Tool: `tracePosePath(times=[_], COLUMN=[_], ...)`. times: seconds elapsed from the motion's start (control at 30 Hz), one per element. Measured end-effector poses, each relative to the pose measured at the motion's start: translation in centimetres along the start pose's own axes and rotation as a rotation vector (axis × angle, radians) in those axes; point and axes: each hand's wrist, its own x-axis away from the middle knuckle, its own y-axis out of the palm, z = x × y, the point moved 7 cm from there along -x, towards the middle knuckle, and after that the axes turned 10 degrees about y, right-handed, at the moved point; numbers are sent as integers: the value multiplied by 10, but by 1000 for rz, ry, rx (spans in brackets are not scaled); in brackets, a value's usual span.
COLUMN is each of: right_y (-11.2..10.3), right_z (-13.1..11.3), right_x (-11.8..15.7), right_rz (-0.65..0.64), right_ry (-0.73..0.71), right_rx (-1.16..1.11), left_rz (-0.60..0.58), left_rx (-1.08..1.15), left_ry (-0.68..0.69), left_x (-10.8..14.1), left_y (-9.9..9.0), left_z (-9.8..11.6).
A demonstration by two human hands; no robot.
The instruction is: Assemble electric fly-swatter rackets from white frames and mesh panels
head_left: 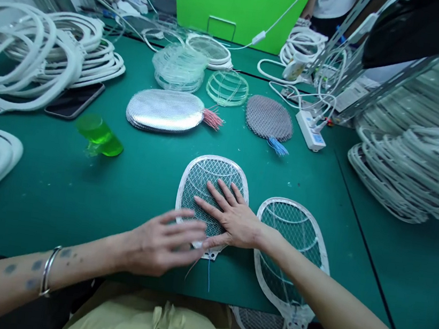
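A white oval frame with metal mesh [197, 180] lies flat on the green table, a blue wire and a reddish wire trailing from its lower end. My right hand [238, 222] rests on the mesh with its fingers spread. Over the frame's lower left edge is my left hand [162, 243], slightly blurred, its fingers apart and nothing visible in them. A second meshed frame [290, 222] lies to the right, partly under my right forearm, its narrow end over the table's front edge.
Mesh sheets with red wires [165, 110] and darker mesh with blue wires [269, 118] lie ahead. White rings [27, 58] and a phone [75, 99] are left, near a green cylinder [102, 135]. Frames [417, 169] are stacked right, beyond a power strip [311, 130]. A person stands behind.
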Motion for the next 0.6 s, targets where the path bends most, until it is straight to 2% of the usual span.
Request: tracePosePath(times=[0.03,0.1,0.27,0.33,0.43,0.5,0.6], right_y=[-1,-1,1,0,-3,-4,-4], right_z=[0,1,2,1,0,-1,-1], right_x=[0,0,0,-1,0,0,0], right_rz=[0,-3,-1,4,-11,-44,-76], right_ry=[-2,-3,0,-1,-5,-13,-14], right_rx=[-5,-6,12,-3,-31,-41,-30], left_rz=[-46,-111,-101,-65,-8,-9,-33], left_rx=[-14,-15,67,81,87,91,100], left_ry=[133,291,509,522,421,336,283], left_x=[1,0,-17,-18,-11,-5,1], left_y=[2,8,15,14,11,13,17], left_z=[15,31,35,37,42,45,49])
